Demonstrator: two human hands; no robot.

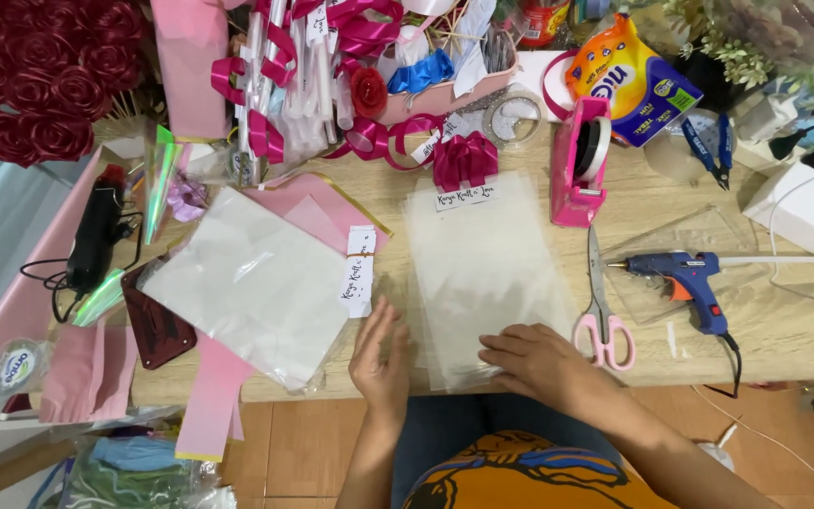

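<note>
The head view looks straight down on a wooden worktable point(784, 330) crowded with craft supplies. The right hand point(537, 363) lies palm-down, fingers spread flat and gripping nothing, on the near edge of a stack of clear cellophane sheets point(482, 254) that sits in the middle of the table, its far end tucked just under a magenta ribbon bow point(464, 158). The left hand point(381, 363) stands on its edge just to the left of that stack, fingers straight and together, open, with its fingertips near the stack's left border; whether it touches the sheets I cannot tell. Further left lies a second, tilted pile of frosted white sheets point(252, 283) resting on pink paper point(327, 209), with a small white label strip point(359, 270) at its right corner. To the right of the clear stack, pink-handled scissors point(601, 316) lie pointing away from the person, just beside the right hand. Beyond them rest a blue glue gun point(685, 278) and a pink tape dispenser point(578, 165). A black heat tool point(96, 231) lies at the table's left end, and dark red fabric roses point(35, 75) fill the far left corner.
</note>
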